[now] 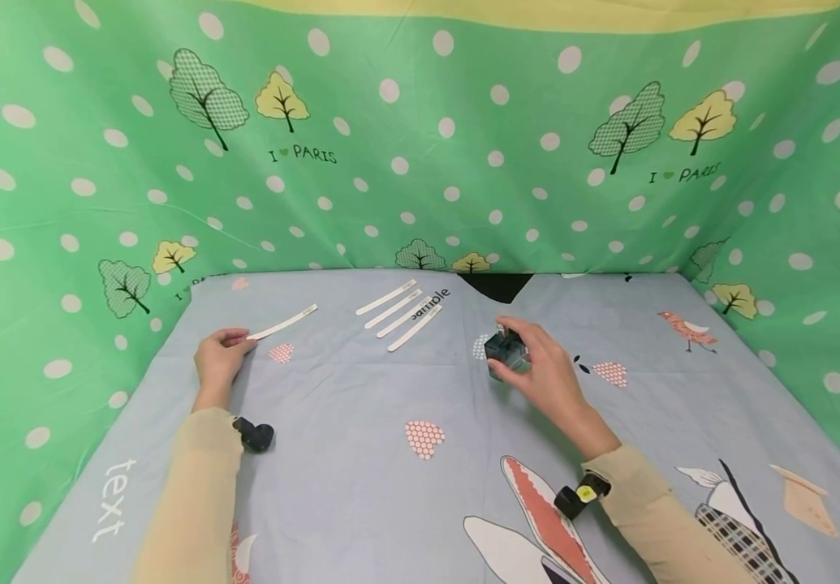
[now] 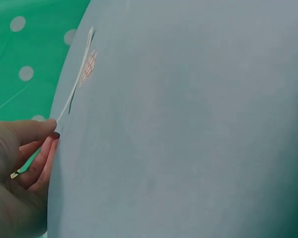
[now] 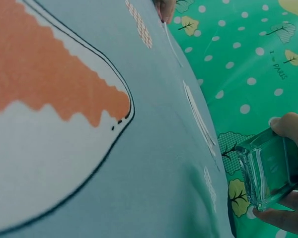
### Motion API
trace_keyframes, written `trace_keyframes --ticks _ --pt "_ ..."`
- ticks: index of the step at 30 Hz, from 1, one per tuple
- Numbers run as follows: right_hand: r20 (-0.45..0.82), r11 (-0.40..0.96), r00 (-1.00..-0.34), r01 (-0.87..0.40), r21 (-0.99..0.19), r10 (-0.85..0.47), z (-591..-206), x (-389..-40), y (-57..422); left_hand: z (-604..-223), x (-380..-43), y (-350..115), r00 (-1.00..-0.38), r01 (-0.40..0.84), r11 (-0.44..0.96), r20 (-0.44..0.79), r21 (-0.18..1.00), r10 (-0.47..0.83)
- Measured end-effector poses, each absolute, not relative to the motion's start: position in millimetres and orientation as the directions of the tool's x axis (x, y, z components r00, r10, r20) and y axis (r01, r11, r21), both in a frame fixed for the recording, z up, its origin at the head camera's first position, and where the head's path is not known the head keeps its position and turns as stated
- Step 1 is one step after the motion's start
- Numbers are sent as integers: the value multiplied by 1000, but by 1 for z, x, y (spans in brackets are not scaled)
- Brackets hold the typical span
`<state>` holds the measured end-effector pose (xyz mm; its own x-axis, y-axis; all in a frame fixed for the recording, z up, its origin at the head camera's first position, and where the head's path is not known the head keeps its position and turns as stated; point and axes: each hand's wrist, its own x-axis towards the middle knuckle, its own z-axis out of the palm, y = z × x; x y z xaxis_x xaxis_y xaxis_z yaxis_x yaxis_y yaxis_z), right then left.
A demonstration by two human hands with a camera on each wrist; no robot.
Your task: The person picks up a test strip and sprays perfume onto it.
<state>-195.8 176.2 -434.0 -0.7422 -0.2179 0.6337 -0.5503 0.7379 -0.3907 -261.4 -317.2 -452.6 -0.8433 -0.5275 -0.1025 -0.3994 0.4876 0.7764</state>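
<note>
On the left of the table, my left hand (image 1: 222,361) pinches the near end of a thin white paper strip (image 1: 284,323) between thumb and fingertips. The left wrist view has the strip (image 2: 81,69) running upward from the fingers, slightly bowed. My right hand (image 1: 547,373) grips a squarish, dark clear-glass perfume bottle (image 1: 503,350), tilted, with thumb and fingers around its sides. Up close in the right wrist view, the bottle (image 3: 270,168) has thick glass walls; its label and contents cannot be made out. Between the hands, farther back, lie several more white paper strips (image 1: 399,315) side by side.
A grey-blue printed cloth (image 1: 346,454) covers the table, with "sample" printed by the loose strips. A green dotted curtain (image 1: 390,195) rises behind the table and along both sides. Each wrist bears a small black camera (image 1: 255,435).
</note>
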Motion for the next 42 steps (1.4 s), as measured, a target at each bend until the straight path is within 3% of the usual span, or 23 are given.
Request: trace_keyframes --ticks 16,42 --pt "626 741 -752 -538 -401 -207 -433 -194 176 -448 -260 -319 -819 -403 329 -176 854 -546" --pt "636 731 -744 -549 -404 -207 -431 -195 173 -426 -253 -281 -907 -274 325 -131 905 -400"
